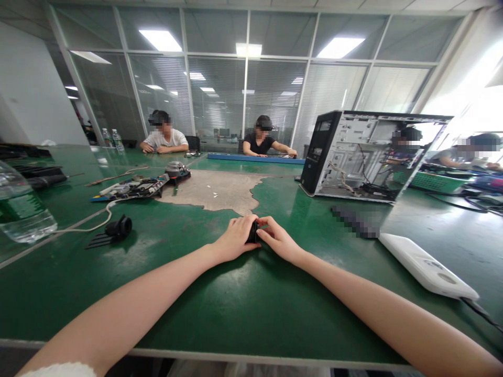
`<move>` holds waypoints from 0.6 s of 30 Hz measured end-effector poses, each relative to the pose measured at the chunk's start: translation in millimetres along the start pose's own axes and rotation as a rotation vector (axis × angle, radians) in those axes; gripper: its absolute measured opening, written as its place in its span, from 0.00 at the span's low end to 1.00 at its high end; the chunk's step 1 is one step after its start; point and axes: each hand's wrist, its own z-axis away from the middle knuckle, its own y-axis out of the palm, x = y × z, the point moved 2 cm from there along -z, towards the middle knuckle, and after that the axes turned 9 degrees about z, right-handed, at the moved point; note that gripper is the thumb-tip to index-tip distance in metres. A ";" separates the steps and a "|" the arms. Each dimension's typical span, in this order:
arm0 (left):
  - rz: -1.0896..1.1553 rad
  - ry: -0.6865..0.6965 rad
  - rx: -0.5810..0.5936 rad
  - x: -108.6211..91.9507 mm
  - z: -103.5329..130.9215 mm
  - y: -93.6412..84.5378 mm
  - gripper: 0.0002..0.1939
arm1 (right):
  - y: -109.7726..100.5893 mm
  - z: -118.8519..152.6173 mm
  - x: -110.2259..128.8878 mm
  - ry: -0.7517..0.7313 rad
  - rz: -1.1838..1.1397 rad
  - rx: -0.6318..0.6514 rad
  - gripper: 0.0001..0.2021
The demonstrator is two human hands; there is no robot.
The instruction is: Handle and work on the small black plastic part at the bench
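Between my two hands, low over the green table, is a small black part, mostly covered by fingers, so its kind cannot be made out. My left hand is wrapped round it from the left, with the thumb underneath. From the other side, my right hand grips its right edge with thumb and fingertips. A black plastic piece with a round cup and flat prongs lies apart from the hands, on the left.
A circuit board lies beyond a white cable, near a clear bottle. An open computer case stands at the right, behind a white power bank-like device. Several people sit around the table; a green basket is far right.
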 end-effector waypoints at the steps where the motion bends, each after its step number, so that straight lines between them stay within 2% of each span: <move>1: 0.001 -0.002 0.000 -0.1 0.0 0.1 0.30 | 0.0 0.3 0.7 -0.009 -0.002 0.010 0.11; 8: -0.017 0.000 -0.006 1.0 0.1 1.1 0.31 | -1.1 1.4 3.8 -0.127 0.075 -0.072 0.07; 14: -0.011 -0.003 -0.006 1.3 -0.3 1.0 0.32 | -0.6 -0.2 1.1 -0.071 0.040 -0.069 0.08; 18: -0.004 -0.006 0.001 0.9 -0.5 1.0 0.31 | -0.9 -0.1 0.9 -0.035 0.049 -0.023 0.10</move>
